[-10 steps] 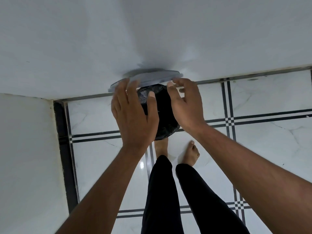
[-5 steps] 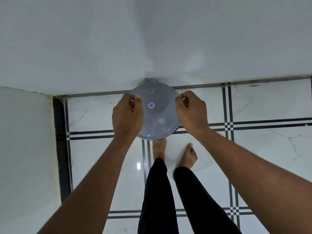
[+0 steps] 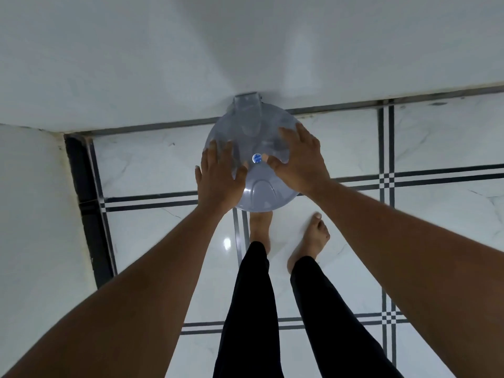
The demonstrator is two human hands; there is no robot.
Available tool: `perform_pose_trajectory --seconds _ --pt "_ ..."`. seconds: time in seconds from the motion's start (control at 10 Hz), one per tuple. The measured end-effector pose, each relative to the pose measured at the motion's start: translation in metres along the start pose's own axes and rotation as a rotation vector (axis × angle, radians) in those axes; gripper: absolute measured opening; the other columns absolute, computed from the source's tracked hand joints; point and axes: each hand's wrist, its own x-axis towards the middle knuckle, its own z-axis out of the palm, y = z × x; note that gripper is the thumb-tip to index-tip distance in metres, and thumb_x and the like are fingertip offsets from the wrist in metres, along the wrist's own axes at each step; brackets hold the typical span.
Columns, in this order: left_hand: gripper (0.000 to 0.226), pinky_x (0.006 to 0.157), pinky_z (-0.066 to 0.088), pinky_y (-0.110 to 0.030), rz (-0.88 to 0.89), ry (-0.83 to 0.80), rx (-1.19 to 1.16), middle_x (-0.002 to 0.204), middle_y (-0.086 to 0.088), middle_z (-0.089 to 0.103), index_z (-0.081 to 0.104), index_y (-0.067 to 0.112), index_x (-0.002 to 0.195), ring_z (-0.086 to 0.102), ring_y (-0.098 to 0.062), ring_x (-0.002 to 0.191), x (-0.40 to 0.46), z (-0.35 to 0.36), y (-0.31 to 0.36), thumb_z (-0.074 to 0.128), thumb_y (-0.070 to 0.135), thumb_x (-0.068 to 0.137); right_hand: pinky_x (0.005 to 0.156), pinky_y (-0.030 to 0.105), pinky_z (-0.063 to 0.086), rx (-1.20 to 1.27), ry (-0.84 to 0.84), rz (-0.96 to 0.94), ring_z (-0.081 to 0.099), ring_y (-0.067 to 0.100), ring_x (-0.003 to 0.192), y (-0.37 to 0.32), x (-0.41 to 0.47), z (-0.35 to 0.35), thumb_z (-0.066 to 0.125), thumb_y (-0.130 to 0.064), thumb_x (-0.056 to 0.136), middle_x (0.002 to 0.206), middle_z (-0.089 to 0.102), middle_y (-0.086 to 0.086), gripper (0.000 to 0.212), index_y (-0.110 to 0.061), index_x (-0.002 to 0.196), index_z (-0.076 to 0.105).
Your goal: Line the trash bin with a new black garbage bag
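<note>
Fingers spread wide, flat: left hand [image 3: 219,178] and right hand [image 3: 298,162] over round smooth grey plastic lid [image 3: 259,192], probably touching; blurred.

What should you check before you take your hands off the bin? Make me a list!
1. Lid down flat over the bin: ok.
2. Left hand flat on the lid, fingers straight: ok.
3. Right hand flat on the lid, fingers spread: ok.
4. Black bag tucked neatly inside: cannot tell, the lid hides it.
5. Bin close to the wall: ok.
6. Feet out from under the bin: cannot tell, one reaches under the lid's edge.
</note>
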Motion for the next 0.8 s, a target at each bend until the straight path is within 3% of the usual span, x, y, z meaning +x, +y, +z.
perform_pose_trajectory --seconds 0.1,0.2,0.4,0.5,0.6,0.7,0.8 --pt "0.073 0.126 0.021 -0.061 0.078 -0.013 0.044 0.178 -0.009 0.012 0.021 0.031 0.168 0.012 -0.036 0.164 0.015 0.009 -0.010 0.048 0.057 0.105 0.131 0.057 0.030 -0.111 0.012 -0.030 0.024 0.042 0.165 0.008 0.010 0.022 0.043 -0.089 0.084 0.179 0.024 0.017 0.106 -0.026 0.170 0.033" --pt "0.076 0.128 0.025 -0.059 0.129 -0.043 0.057 0.178 -0.013 0.012 0.022 0.027 0.168 0.013 -0.039 0.163 0.027 0.014 -0.017 0.047 0.059 0.104 0.130 0.062 0.031 -0.136 -0.003 -0.004 0.020 0.047 0.166 0.011 0.008 0.036 0.038 -0.089 0.085 0.181 0.017 0.020 0.106 -0.029 0.172 0.029" --pt "0.079 0.125 0.031 -0.062 0.234 -0.066 0.074 0.176 -0.017 0.018 0.029 0.021 0.168 0.018 -0.045 0.161 0.034 0.015 -0.018 0.049 0.055 0.100 0.114 0.065 0.051 -0.165 0.068 0.048 0.026 0.045 0.162 0.017 -0.009 0.043 0.068 -0.068 0.094 0.181 0.017 0.015 0.094 -0.035 0.172 0.028" --pt "0.079 0.124 0.034 -0.062 0.246 -0.057 0.102 0.175 -0.017 0.020 0.031 0.021 0.167 0.021 -0.045 0.160 0.037 0.014 -0.018 0.050 0.057 0.099 0.114 0.064 0.051 -0.167 0.054 0.060 0.028 0.043 0.162 0.018 -0.008 0.042 0.066 -0.072 0.094 0.181 0.018 0.013 0.094 -0.036 0.172 0.028" --pt "0.077 0.122 0.037 -0.059 0.216 -0.054 0.102 0.175 -0.016 0.023 0.032 0.021 0.166 0.026 -0.043 0.159 0.037 0.016 -0.017 0.057 0.053 0.101 0.118 0.062 0.046 -0.106 0.030 0.087 0.032 0.041 0.160 0.018 -0.003 0.038 0.062 -0.072 0.096 0.180 0.023 0.011 0.088 -0.034 0.170 0.032" --pt "0.071 0.118 0.044 -0.058 0.167 -0.034 0.070 0.170 -0.015 0.035 0.035 0.020 0.163 0.039 -0.039 0.154 0.031 0.009 -0.009 0.057 0.051 0.103 0.116 0.059 0.050 -0.022 0.050 0.122 0.048 0.037 0.149 0.014 -0.001 0.025 0.055 -0.075 0.092 0.170 0.043 0.006 0.087 -0.029 0.164 0.039" --pt "0.067 0.114 0.047 -0.056 0.174 0.032 -0.015 0.163 -0.013 0.044 0.038 0.018 0.160 0.047 -0.036 0.147 0.029 -0.001 0.005 0.057 0.046 0.103 0.115 0.052 0.051 0.174 0.106 0.078 0.057 0.029 0.140 0.011 0.003 0.012 0.064 -0.068 0.094 0.155 0.059 -0.002 0.074 -0.030 0.156 0.050"
